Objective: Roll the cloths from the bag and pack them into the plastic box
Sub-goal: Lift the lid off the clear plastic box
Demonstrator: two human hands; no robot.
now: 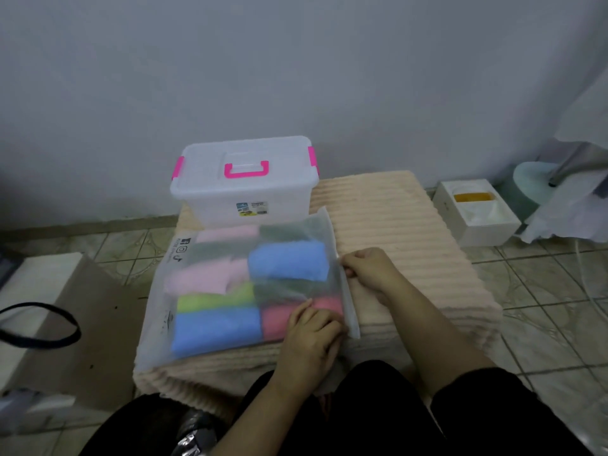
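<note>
A frosted zip bag (230, 284) lies flat on a peach ribbed cushion (404, 232), packed with several folded cloths: blue (289, 261), pink (197, 278), green (210, 301) and red (279, 317). My left hand (312, 337) presses on the bag's near right corner, next to the zip strip (348, 304). My right hand (368, 268) pinches the zip strip midway along the bag's right edge. Behind the bag stands the clear plastic box (243, 189), lid closed, with pink latches and a pink handle.
A cardboard box (82, 324) with a dark strap (39, 324) sits at the left on the tiled floor. A white box (473, 212) with yellow contents stands at the right by the wall, near a pale round base (529, 185). My dark-clothed knees fill the bottom.
</note>
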